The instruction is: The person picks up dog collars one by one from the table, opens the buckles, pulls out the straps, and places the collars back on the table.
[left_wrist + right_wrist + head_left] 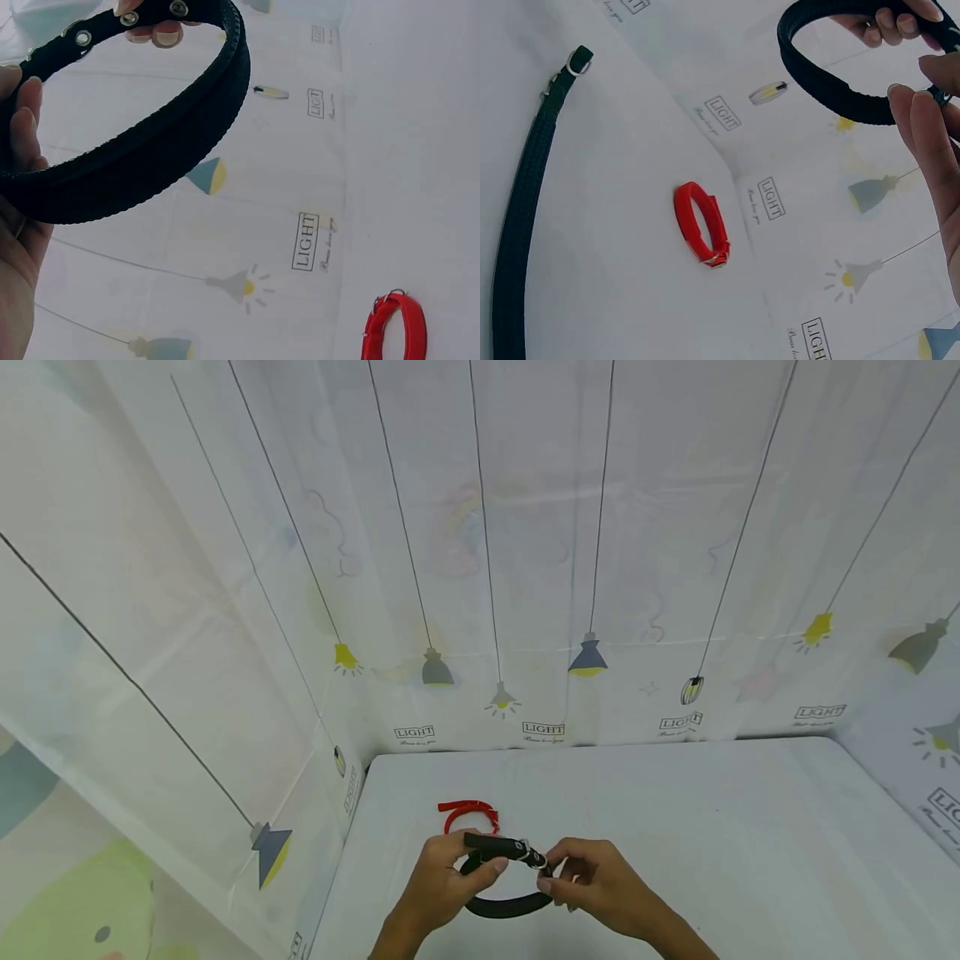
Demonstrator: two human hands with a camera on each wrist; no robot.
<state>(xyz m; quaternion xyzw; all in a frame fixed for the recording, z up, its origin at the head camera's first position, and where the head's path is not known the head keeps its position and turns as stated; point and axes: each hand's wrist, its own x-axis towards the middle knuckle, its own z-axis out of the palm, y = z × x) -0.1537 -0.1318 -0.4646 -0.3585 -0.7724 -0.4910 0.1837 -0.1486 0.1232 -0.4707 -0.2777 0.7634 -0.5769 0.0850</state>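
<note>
Held up over the white table is a black pet collar [508, 907], bent into a loop, with metal eyelets along its strap. My left hand [442, 881] grips the strap's free end between thumb and fingers. Opposite it, my right hand [600, 885] pinches the collar near its metal buckle and ring. The left wrist view shows the wide padded band [150, 161] of the loop close up. Fingers partly hide the buckle in the right wrist view.
A red collar [694, 225] lies looped on the table behind the hands. A second dark collar [517, 240], stretched out with a metal ring at its end, lies on the table in the right wrist view. A lamp-printed curtain [540, 568] hangs along the table's back edge.
</note>
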